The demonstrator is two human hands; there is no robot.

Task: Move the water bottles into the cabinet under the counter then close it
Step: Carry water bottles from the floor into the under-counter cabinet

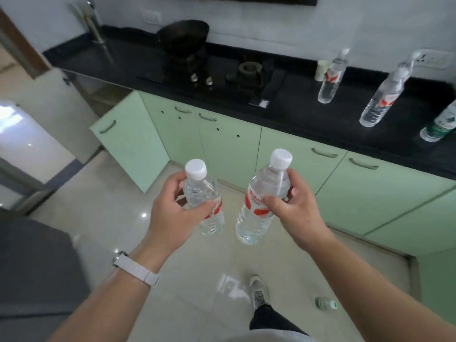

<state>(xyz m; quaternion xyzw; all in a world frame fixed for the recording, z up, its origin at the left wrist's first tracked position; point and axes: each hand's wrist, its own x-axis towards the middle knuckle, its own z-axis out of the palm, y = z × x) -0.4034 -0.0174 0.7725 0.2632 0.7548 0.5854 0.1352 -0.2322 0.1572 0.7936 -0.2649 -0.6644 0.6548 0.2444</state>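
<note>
I hold two clear water bottles with white caps and red labels above the floor. My left hand (172,208) grips the left bottle (209,218) round its upper body. My right hand (293,206) grips the right bottle (254,218) near its shoulder. Three more bottles stand on the black counter (296,104) at the right: one (330,80) further back, one (382,97) nearer, and a green-labelled one (441,124) at the frame edge. Under the counter, a green cabinet door (130,144) at the left stands swung open; its inside is hidden.
A stove (222,72) with a dark pan (182,35) sits on the counter's middle. The other green cabinet doors (296,164) are closed. A small green-labelled bottle (325,303) lies on the tiled floor beside my shoe (259,290). A dark grey surface (34,262) fills the lower left.
</note>
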